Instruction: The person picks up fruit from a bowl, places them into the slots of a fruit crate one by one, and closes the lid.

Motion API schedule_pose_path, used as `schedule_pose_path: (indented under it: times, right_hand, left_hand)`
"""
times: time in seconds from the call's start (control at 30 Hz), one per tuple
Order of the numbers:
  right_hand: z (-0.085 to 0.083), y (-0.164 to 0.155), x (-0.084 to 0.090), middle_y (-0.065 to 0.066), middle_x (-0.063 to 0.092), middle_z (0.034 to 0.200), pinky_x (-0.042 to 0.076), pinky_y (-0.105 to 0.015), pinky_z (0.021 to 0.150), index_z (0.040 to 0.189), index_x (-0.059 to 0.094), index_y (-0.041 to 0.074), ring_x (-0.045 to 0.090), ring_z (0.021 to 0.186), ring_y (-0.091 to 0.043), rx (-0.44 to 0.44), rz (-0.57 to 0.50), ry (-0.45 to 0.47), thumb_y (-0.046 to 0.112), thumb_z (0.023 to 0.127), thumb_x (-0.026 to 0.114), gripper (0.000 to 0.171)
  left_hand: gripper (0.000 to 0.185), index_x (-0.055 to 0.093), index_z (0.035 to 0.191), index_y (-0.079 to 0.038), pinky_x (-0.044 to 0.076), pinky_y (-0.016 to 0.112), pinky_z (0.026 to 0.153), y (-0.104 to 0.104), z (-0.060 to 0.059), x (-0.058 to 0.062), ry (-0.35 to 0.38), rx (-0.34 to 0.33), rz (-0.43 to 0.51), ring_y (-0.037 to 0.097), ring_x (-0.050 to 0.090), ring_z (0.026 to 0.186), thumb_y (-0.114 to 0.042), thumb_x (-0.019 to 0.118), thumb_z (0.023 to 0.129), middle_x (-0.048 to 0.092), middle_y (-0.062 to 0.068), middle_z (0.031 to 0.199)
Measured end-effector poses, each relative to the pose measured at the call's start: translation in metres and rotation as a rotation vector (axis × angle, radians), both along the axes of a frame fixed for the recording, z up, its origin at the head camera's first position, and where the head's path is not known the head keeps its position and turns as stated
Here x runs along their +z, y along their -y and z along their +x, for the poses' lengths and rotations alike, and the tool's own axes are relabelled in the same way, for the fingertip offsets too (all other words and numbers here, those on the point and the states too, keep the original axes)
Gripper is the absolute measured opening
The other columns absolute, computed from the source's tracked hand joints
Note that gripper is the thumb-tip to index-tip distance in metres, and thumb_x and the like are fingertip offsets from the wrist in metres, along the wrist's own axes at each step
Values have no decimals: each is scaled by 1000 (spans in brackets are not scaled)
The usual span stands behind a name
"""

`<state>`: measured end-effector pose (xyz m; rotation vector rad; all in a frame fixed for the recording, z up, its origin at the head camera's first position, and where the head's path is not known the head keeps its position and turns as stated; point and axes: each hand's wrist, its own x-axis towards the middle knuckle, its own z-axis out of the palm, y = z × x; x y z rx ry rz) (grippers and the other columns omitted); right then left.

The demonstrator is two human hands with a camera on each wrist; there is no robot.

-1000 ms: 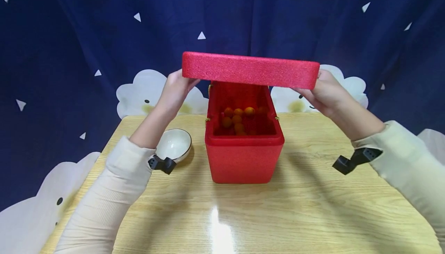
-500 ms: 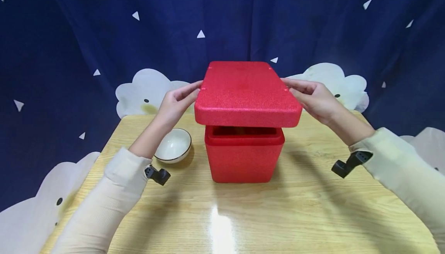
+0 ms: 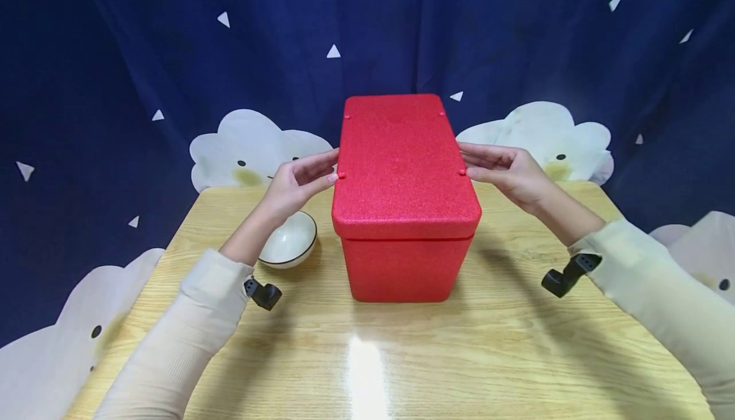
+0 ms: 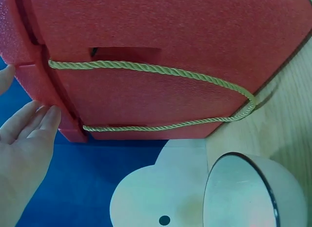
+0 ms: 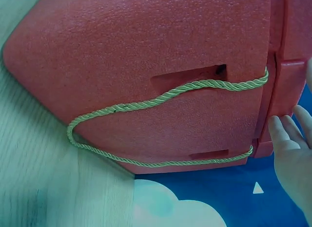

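A red foam box [image 3: 404, 270] stands in the middle of the head view, covered by its matching red lid [image 3: 402, 158]. The lid sits level, with a thin seam between the two along the front. My left hand [image 3: 289, 190] touches the lid's left edge, its fingers nearly straight and the thumb nearer me. On the opposite edge my right hand [image 3: 513, 177] rests its fingertips in much the same way. Gold cords hang in a loop down both box sides: a left cord [image 4: 170, 71] and a right cord [image 5: 165, 98]. The box's inside is hidden.
A white bowl [image 3: 289, 241] with a dark rim stands on the wooden table [image 3: 459, 362], left of the box and partly behind my left wrist. A dark blue curtain [image 3: 275, 37] with white cloud and triangle shapes hangs behind the table.
The lid, earlier held tilted above the box with orange round fruits showing inside, has come down onto the box and now covers it. Both hands have moved down with it along its sides.
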<state>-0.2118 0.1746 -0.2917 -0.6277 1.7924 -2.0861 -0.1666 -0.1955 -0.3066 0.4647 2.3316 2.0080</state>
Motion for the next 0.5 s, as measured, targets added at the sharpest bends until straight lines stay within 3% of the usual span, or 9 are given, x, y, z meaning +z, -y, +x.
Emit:
schedule_pose_path:
  times: [0.23,0.5]
  right_hand:
    - [1,-2,3,4,70,117,54,-19,89,136,51,-2,67,108,-7,-10,-10,-6,-12,87,58,50]
    - [3,0,8,8,68,118,53,-17,89,141,43,-3,65,109,-4,-49,92,8,-7,88,60,56]
  left_hand:
    - [49,50,139,-6,51,17,94,-4,-2,4,29,11,-33,0,64,105,-8,62,91,57,15,138]
    - [51,48,140,-5,43,33,110,-2,-8,11,155,-3,-55,19,56,127,-12,61,91,53,12,142]
